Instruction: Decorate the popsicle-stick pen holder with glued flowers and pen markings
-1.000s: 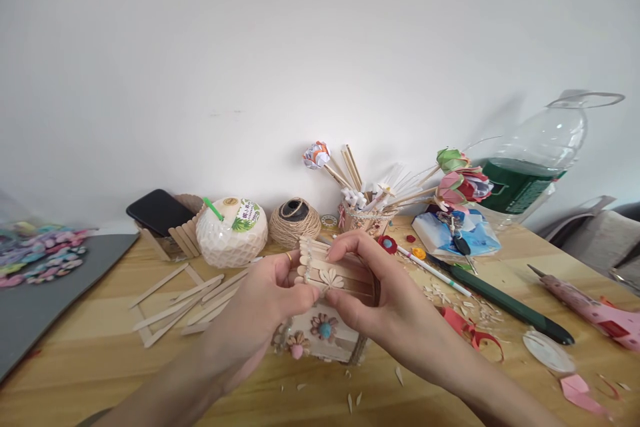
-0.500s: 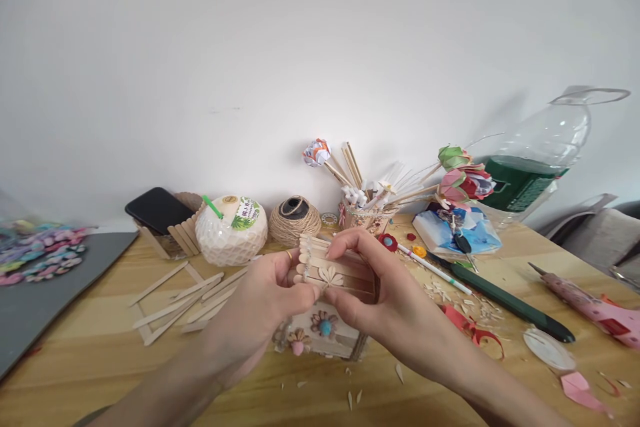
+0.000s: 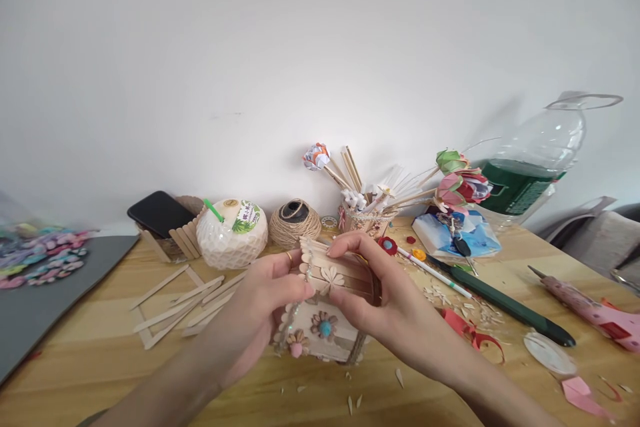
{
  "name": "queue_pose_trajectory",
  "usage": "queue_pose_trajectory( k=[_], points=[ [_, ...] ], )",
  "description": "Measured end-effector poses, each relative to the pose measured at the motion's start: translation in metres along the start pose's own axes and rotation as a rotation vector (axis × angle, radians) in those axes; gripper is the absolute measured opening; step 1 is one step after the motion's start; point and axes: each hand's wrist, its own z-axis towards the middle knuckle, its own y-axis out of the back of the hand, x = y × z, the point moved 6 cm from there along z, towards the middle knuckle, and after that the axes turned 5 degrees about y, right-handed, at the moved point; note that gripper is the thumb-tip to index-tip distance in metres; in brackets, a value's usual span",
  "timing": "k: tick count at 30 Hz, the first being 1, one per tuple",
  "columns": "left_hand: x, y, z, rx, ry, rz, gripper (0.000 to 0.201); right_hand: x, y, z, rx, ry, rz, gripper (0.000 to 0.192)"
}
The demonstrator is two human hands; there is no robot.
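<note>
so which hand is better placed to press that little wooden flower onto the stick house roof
Right. The right hand already has its thumb and fingertips at the flower on the roof of the stick house. The left hand grips the roof's left edge, steadying it.

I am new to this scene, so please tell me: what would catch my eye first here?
At table centre, the left hand and right hand grip a small craft-stick house decorated with flowers. Behind it stand a white coconut drink and a twine ball; a pink glue gun lies far right.
</note>
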Motion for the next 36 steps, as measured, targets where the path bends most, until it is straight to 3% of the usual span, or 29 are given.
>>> queue_pose_trajectory(
  k=[24,36],
  points=[
    [0.0006,-0.0026,-0.0026,-0.042,0.012,0.097,0.026,0.0022,-0.0013,0.0012,-0.06,0.01,-0.038,0.024],
    [0.0033,-0.0049,-0.0018,-0.033,-0.002,0.095,0.012,0.0048,0.0003,0.0005,-0.106,-0.04,-0.095,0.021]
  ],
)
